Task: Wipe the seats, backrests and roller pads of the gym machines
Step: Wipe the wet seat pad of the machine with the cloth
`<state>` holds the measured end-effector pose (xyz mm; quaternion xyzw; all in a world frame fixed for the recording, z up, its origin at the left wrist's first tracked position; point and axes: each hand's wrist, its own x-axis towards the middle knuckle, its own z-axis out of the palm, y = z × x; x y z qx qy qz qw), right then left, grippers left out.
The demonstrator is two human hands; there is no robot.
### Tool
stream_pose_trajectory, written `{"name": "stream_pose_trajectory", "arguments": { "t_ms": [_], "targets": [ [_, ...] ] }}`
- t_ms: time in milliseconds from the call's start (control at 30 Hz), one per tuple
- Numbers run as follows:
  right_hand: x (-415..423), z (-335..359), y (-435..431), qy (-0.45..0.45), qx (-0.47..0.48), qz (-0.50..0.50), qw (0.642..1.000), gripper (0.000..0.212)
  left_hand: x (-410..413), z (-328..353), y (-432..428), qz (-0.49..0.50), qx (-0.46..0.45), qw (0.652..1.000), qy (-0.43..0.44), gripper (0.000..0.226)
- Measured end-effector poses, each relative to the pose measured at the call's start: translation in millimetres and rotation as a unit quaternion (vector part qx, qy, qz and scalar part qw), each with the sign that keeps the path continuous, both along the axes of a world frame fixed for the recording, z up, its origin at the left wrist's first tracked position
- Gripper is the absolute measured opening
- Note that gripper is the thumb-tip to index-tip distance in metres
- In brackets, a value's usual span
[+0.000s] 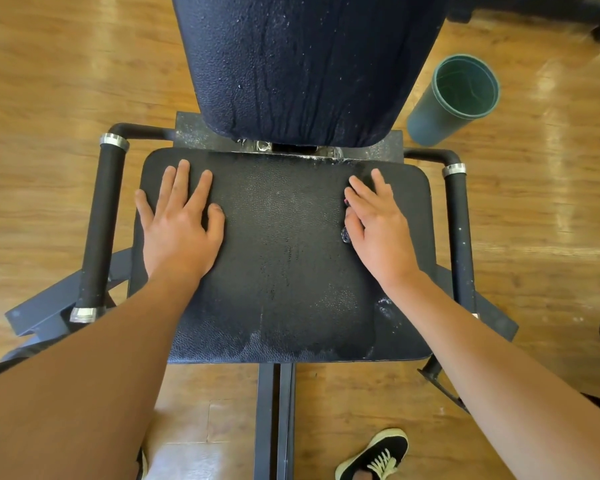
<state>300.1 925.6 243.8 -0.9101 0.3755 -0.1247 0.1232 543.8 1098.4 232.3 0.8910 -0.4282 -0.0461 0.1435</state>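
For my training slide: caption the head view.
Left hand and right hand flat on the damp black seat; wet backrest ahead, green bin beside it.

— What's the person wearing?
— Not much shows from here. Both forearms are bare down to the wrists. The left hand (181,230) and right hand (378,233) are bare too, and the nails on the fingers (178,185) are kept short.
— Footwear?
— A black low-top trainer (374,455) with a knit-looking upper. The laces are pale yellow-green, and a sole of the same pale colour wraps round the toe.
— And the other foot?
— Well to the left of that trainer there's only a sliver of a second shoe (142,462), with a dark upper and a pale rim. The rest I can't make out.
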Motion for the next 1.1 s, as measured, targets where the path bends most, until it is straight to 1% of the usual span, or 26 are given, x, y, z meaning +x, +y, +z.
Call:
{"name": "stream_pose_trajectory", "arguments": {
  "t_ms": [133, 333, 500, 667, 833, 1000, 1100],
  "targets": [
    [7, 0, -11, 0.021, -0.028, 0.021, 0.999, 0.028, 0, 1, 0, 0.002, -0.001, 1.000, 0.003, 0.055],
    [22, 5, -21, 0.040, -0.010, -0.025, 0.999, 0.030, -1, 1, 0, 0.003, 0.005, 1.000, 0.006, 0.053],
    [5, 8, 5, 0.026, 0.005, -0.036, 0.999, 0.030, -2, 2, -1, 0.007, 0.003, 1.000, 0.011, 0.052],
    [-15, 6, 33, 0.026, -0.001, -0.012, 1.000, 0.029, 0, 1, 0, 0.004, 0.002, 1.000, 0.007, 0.052],
    [-2, 3, 18, 0.026, -0.018, -0.021, 0.999, 0.029, -1, 2, -1, 0.004, 0.009, 1.000, 0.011, 0.053],
    [14, 5, -5, 0.041, -0.006, -0.030, 0.999, 0.031, -1, 2, -1, 0.001, 0.004, 1.000, 0.006, 0.053],
    [11, 6, -1, 0.040, -0.005, -0.035, 0.999, 0.031, -1, 2, -1, 0.003, 0.007, 1.000, 0.006, 0.053]
  ]
}}
